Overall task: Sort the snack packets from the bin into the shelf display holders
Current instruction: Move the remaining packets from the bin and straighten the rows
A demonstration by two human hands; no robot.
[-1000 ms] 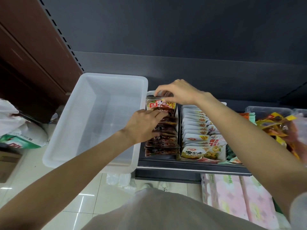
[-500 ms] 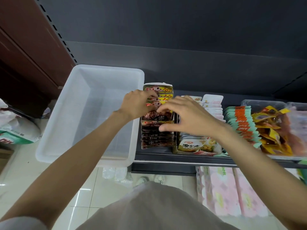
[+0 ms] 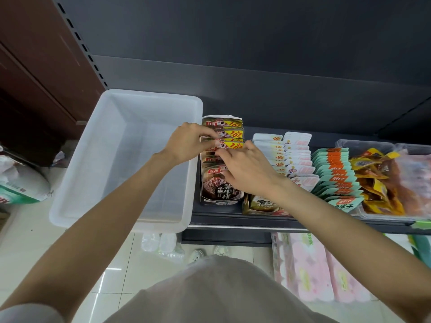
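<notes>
Brown beef-snack packets (image 3: 221, 159) stand in a row inside a cardboard holder (image 3: 219, 201) at the left end of the dark shelf (image 3: 233, 220), just beside the white plastic bin (image 3: 130, 159), which sits off the shelf's left end and shows no packets inside. The left hand (image 3: 186, 145) pinches the top edge of a packet in the middle of the row with curled fingertips. The right hand (image 3: 247, 171) lies over the nearer packets, fingers bent down among their tops; whether it grasps one or only presses them forward is hard to tell, since the palm hides the contact.

The step in hand looks like straightening the row. Done well, the person would keep the tops level, tilt every packet the same way with labels facing the shelf's front edge, and steady the holder so it does not slide.

Further right along the shelf stand white packets (image 3: 286, 155), then green and orange ones (image 3: 335, 173), then a clear tray of yellow wrappers (image 3: 377, 180). Pink tissue packs (image 3: 310, 266) lie below the shelf.
</notes>
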